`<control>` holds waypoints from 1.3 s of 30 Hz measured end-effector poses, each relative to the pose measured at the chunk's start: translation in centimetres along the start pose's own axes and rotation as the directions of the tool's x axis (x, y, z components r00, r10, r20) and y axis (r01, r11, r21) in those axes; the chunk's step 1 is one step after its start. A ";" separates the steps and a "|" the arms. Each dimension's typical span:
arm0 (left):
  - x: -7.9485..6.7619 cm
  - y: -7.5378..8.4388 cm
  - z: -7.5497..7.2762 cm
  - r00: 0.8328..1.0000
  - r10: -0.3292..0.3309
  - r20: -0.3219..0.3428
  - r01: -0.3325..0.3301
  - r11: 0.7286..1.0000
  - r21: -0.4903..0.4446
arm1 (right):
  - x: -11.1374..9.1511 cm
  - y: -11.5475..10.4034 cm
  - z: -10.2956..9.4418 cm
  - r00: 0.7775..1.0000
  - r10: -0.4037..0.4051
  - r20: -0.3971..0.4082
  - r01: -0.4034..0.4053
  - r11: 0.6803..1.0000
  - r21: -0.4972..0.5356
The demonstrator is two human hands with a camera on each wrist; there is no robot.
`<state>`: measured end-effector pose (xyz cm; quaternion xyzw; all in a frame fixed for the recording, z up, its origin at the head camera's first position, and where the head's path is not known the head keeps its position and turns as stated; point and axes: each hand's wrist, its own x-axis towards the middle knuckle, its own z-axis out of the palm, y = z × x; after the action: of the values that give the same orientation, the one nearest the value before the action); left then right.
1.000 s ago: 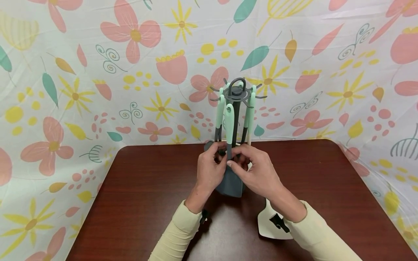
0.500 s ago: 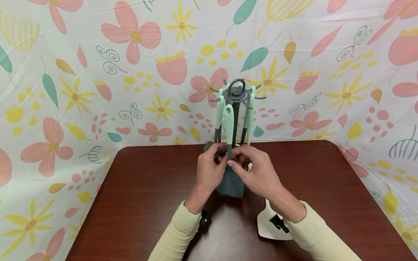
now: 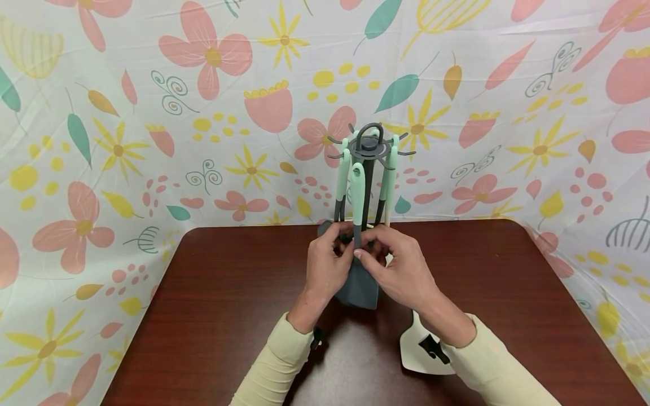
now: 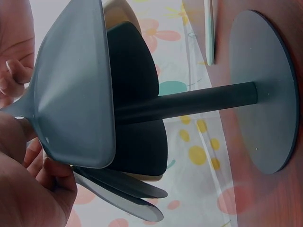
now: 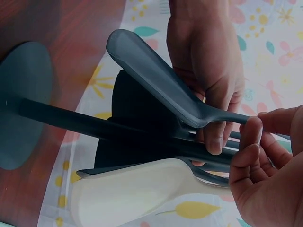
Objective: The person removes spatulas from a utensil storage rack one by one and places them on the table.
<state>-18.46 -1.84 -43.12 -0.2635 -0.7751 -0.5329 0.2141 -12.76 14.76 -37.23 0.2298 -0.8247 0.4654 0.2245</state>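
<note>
A dark grey spatula (image 3: 358, 282) with a mint handle hangs at the front of a utensil stand (image 3: 369, 148), blade down. My right hand (image 3: 403, 270) pinches the spatula's thin grey neck between thumb and fingers, as the right wrist view shows. On the other side, my left hand (image 3: 327, 268) reaches in behind the spatula. In the right wrist view its fingers curl onto the stand's dark post (image 5: 75, 118), among the utensil stems. Several more mint-handled utensils hang round the stand, including one with a cream head (image 5: 128, 191).
A cream spatula (image 3: 421, 349) lies on the brown table (image 3: 228, 316) to the right, partly covered by my right forearm. The stand's round base (image 4: 279, 132) shows in both wrist views. A flowered cloth (image 3: 203, 141) hangs behind the table.
</note>
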 end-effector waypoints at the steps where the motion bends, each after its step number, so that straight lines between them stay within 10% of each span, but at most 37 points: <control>1: 0.0 0.0 0.0 1.000 0.000 0.000 0.000 1.000 0.000 | 0.0 0.0 0.0 1.000 0.000 0.000 0.000 1.000 0.001; 39: 0.1 0.0 -0.2 1.000 0.019 0.008 -0.019 1.000 0.003 | 0.4 -0.8 -0.3 1.000 -0.014 0.025 0.014 1.000 -0.004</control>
<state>-18.56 -2.02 -42.98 -0.2723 -0.7744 -0.5285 0.2165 -12.56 14.52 -36.30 0.2410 -0.8268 0.4592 0.2179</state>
